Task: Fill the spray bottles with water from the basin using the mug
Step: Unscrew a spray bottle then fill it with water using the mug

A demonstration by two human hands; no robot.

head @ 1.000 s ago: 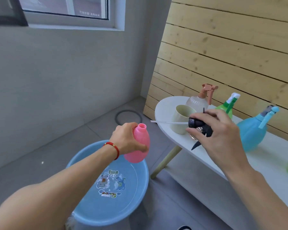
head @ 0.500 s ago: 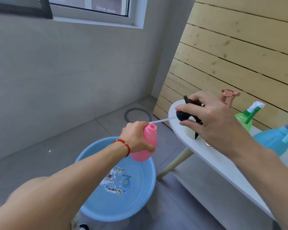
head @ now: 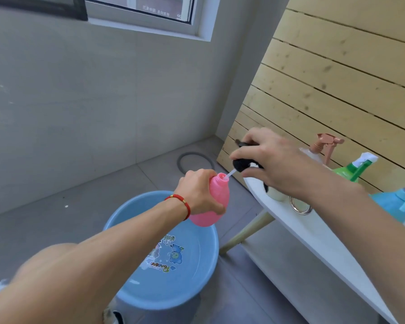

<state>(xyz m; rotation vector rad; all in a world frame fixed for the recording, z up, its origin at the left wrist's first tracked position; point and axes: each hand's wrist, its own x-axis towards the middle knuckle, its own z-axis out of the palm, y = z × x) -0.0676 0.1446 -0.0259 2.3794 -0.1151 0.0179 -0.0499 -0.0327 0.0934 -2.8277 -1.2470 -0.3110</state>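
Observation:
My left hand [head: 198,191] grips a pink spray bottle [head: 214,204] upright above the blue basin [head: 197,284], which holds water. My right hand [head: 270,164] holds the black spray head [head: 241,164] just right of the bottle's open neck. Its white dip tube [head: 229,174] slants down into the neck. The cream mug [head: 275,195] on the white table [head: 318,237] is mostly hidden behind my right hand.
Three more spray bottles stand along the table by the wooden wall: a clear one with a pink head [head: 323,148], a green one [head: 353,168] and a blue one [head: 393,203]. A metal ring [head: 301,206] lies near the mug. A grey ring [head: 195,161] lies on the floor.
My right hand carried the black spray head left from over the table to the pink bottle. The tube tip, earlier outside the neck, now sits inside it. The left hand stayed above the basin.

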